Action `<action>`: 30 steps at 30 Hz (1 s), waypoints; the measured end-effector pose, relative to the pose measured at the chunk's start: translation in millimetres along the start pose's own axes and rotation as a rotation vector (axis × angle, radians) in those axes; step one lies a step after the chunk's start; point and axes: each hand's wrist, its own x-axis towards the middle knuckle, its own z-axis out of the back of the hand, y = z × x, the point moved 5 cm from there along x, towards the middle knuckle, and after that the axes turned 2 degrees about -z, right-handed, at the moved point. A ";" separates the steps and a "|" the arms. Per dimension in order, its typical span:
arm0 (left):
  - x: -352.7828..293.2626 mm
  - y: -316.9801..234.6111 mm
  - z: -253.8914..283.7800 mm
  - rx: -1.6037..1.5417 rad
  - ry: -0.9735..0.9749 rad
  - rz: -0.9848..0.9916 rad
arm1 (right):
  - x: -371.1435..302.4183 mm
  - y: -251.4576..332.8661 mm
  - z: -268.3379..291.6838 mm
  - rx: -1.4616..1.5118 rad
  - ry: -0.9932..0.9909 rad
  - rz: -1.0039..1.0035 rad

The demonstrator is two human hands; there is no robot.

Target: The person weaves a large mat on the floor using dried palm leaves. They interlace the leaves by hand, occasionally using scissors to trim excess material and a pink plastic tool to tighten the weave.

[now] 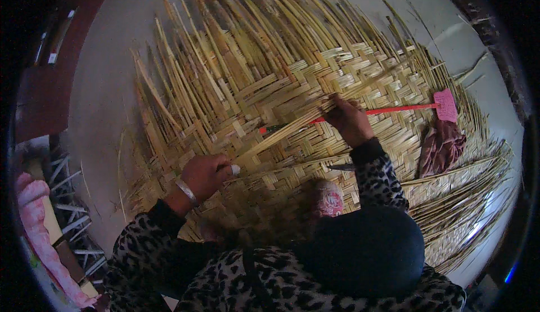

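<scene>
A large mat (354, 64) of flat, pale yellow split reed strips is spread on the floor under me, woven in a slanting pattern. A thin bundle of reed strips (287, 135) slants across its middle between my hands. My right hand (347, 120) is closed around the upper right end of this bundle. At the lower left end, my left hand (207, 177) is closed, a white wrapping on one digit and a band at the wrist. Its fingertips are partly hidden. A red strip (399, 109) passes by my right hand, and a knife blade (341, 167) lies below it.
Long loose reed ends (214, 53) fan out along the far edge. A pink card (445, 105) and a crumpled brown cloth (441, 149) rest on the mat's right side. My patterned sock (329, 198) shows near my body. Metal framework (70, 199) and pink fabric (36, 205) stand left.
</scene>
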 end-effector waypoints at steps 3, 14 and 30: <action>-2.9 7.1 2.4 0.050 -0.014 -0.017 | -0.9 2.0 5.4 -0.080 0.051 -0.060; -24.9 68.3 113.4 0.177 -0.342 0.104 | -9.2 75.6 -96.7 -0.266 0.346 0.186; -101.2 106.2 155.2 0.855 -0.504 0.113 | -10.9 46.5 -194.5 -1.190 0.623 0.068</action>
